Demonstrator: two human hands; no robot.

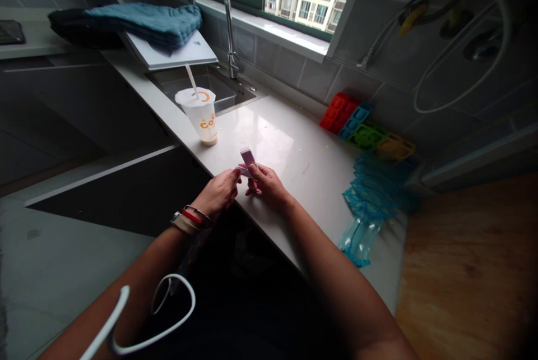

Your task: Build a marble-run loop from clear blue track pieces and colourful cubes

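Observation:
At the counter's front edge, my left hand [221, 189] and my right hand [269, 185] are close together, both closed in a pinch. Between the right thumb and fingers is a small flat pink-and-white piece [247, 156], its upper part standing up above the thumb. A lower light-coloured part [244, 170] extends to the left fingertips, which grip its end. Whether these are two separate pieces or one folded piece, I cannot tell. Fingers partly hide it. Just beyond my hands stands a plastic drink cup [196, 116] with a straw, a little brown liquid at its bottom.
The white countertop [290, 175] carries colourful plastic trays [357, 129] along the wall and crumpled blue plastic [363, 208] at right. Behind the cup are a sink [235, 103], a tap [231, 29] and a white board [147, 57] under blue cloth [147, 21]. A white cable [185, 315] loops near my left forearm.

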